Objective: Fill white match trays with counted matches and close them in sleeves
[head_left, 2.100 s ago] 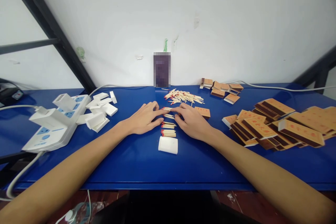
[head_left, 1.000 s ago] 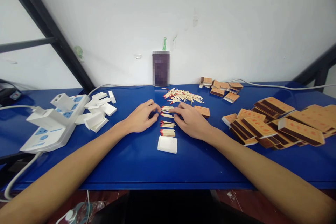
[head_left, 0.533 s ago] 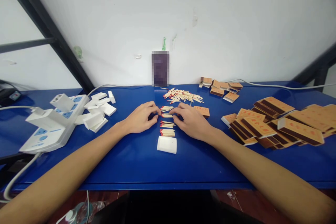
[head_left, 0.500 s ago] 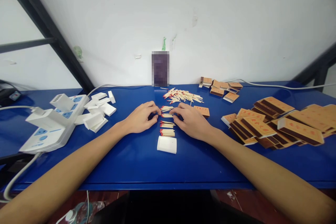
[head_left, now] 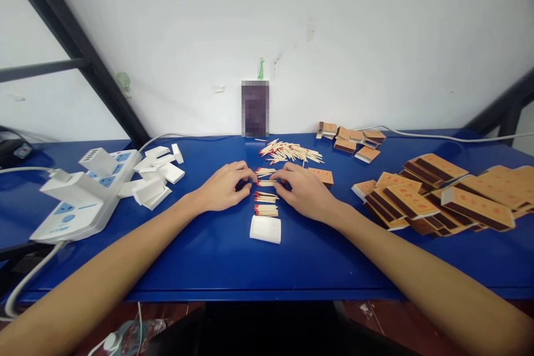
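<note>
While the left hand (head_left: 225,187) and right hand (head_left: 303,192), fingers (head_left: 280,176) half-curled, grip unclear, flank mid-frame matches (head_left: 266,183), these seem light, brittle, best pinched endwise.

2 bare hands (head_left: 223,186), bare forearms (head_left: 120,250)

A blue table (head_left: 200,261) meets a white wall (head_left: 375,39), reddish floor (head_left: 392,328) below.

Two hands (head_left: 225,188), four match rows (head_left: 266,210) — one match pile (head_left: 292,151), one power strip (head_left: 89,216).
</note>
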Demonstrator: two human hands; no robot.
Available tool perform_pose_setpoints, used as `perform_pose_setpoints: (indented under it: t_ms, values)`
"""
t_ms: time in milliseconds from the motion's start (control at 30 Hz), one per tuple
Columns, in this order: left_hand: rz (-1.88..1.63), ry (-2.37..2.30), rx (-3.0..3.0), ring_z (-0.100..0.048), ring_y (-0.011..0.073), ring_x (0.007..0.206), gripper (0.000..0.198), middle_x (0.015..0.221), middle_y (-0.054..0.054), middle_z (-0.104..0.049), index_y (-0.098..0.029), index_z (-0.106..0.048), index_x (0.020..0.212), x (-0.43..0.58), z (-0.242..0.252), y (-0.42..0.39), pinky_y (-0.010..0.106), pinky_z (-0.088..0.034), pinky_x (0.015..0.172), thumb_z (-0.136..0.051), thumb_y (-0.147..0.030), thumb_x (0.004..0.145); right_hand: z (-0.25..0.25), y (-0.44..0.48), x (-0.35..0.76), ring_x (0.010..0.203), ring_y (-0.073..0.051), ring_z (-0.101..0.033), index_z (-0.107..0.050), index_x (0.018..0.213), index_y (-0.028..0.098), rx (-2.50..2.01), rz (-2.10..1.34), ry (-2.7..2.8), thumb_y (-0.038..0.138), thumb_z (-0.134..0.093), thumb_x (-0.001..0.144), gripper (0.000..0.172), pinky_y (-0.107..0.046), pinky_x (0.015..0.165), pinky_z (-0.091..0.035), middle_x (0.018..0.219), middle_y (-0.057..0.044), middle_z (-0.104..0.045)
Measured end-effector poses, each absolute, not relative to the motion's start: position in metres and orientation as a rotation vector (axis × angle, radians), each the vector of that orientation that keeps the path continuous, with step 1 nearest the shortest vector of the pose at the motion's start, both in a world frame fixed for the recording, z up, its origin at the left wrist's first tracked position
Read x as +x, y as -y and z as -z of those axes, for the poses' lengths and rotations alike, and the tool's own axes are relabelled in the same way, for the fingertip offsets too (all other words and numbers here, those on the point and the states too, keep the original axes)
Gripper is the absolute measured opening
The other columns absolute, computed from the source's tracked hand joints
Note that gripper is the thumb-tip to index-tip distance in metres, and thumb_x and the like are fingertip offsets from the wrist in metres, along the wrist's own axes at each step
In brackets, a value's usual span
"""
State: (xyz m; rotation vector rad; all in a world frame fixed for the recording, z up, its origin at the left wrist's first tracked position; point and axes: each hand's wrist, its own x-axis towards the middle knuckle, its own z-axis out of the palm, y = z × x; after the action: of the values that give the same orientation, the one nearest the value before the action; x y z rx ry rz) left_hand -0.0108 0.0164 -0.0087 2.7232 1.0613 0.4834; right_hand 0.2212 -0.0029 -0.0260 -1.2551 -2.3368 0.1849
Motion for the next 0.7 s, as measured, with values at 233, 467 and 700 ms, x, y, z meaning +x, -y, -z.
perform_pose_setpoints:
  t_ms: [233, 467, 700]
  values:
    - [-0.492, -1.045, 2.711, -0.054, 0.0168, 0.079, 0.019, 0.092, 0.004, -0.056, -0.018, -0.064, 0.098, -0.0105, 0.0081, -0.0167, 0.031, -0.045, 0.072, -0.047, -0.021, 0.089, 0.0249, 0.0029, 0.2206, 0.084, -0.018, -0.057, -0.070, 0.097, 0.018, -1.262, -0.191, 2.337, 0.023, -0.051, 0.095, 0.020, -0.030, 0.074, -0.041, 0.089, -0.005, -0.059]
    - [-0.466, -1.043, 2.719, -0.055, 0.0172, 0.080, 0.023, 0.094, 0.004, -0.056, -0.019, -0.065, 0.104, -0.0107, 0.0081, -0.0159, 0.031, -0.045, 0.073, -0.046, -0.022, 0.090, 0.0265, 0.0020, 0.2212, 0.085, -0.018, -0.057, -0.070, 0.099, 0.019, -1.259, -0.192, 2.341, 0.024, -0.050, 0.096, 0.021, -0.030, 0.074, -0.042, 0.090, -0.006, -0.059]
    - [-0.516, -1.123, 2.725, -0.055, 0.0186, 0.082, 0.023, 0.090, 0.004, -0.057, -0.018, -0.064, 0.104, -0.0110, 0.0115, -0.0182, 0.034, -0.045, 0.076, -0.046, -0.022, 0.090, 0.0268, 0.0017, 0.2209, 0.084, -0.018, -0.057, -0.070, 0.097, 0.019, -1.274, -0.179, 2.336, 0.023, -0.051, 0.095, 0.020, -0.030, 0.072, -0.040, 0.088, -0.005, -0.059]
